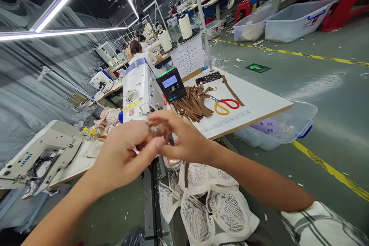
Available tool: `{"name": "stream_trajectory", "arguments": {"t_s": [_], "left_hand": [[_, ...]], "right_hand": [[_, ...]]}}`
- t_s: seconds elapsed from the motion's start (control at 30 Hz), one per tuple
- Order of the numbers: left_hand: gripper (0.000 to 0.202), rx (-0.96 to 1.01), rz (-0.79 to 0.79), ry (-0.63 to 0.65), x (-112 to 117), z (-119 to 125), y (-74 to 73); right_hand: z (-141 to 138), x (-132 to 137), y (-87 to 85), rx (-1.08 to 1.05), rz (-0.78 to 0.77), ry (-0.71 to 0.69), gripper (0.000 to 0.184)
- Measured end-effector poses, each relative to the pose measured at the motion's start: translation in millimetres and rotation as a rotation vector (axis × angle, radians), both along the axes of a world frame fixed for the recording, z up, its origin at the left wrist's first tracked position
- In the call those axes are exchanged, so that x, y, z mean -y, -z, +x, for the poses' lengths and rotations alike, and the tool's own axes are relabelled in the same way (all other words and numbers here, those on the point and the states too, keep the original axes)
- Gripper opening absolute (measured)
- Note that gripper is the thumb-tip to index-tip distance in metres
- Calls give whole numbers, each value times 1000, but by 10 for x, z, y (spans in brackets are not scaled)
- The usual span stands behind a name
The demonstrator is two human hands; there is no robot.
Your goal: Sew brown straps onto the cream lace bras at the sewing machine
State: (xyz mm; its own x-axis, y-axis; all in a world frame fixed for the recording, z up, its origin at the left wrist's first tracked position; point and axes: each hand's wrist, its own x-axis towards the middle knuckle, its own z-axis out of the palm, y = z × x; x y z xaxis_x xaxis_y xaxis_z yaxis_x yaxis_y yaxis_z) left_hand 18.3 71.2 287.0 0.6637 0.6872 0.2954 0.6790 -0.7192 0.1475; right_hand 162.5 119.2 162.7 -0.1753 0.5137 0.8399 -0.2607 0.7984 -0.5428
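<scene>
My left hand [127,153] and my right hand [181,138] meet in front of a white sewing machine [138,88]. Both have their fingers pinched together around something small that I cannot make out. Below my wrists lies a heap of white lace fabric pieces [207,200], with a brown strap running into it. On the white table [259,103] to the right sit a pile of brown straps [193,103] and scissors with a red and a yellow handle [225,104].
A black control panel [172,83] is mounted beside the machine. A second white sewing machine [40,153] stands at the left. A clear plastic bin [282,127] sits under the table's edge, with yellow floor lines beyond. Another person [138,52] works farther back.
</scene>
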Motion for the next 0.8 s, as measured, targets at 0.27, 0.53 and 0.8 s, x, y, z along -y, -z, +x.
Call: {"name": "stream_trajectory", "arguments": {"t_s": [0.27, 0.53, 0.8], "left_hand": [[40, -190, 185, -34, 46, -17, 134], [42, -151, 195, -44, 55, -40, 133], [44, -45, 145, 25, -43, -93, 98]], "right_hand": [[-22, 19, 61, 114, 256, 174, 19], [27, 67, 90, -101, 242, 168, 11], [-245, -137, 164, -164, -202, -55, 36]]}}
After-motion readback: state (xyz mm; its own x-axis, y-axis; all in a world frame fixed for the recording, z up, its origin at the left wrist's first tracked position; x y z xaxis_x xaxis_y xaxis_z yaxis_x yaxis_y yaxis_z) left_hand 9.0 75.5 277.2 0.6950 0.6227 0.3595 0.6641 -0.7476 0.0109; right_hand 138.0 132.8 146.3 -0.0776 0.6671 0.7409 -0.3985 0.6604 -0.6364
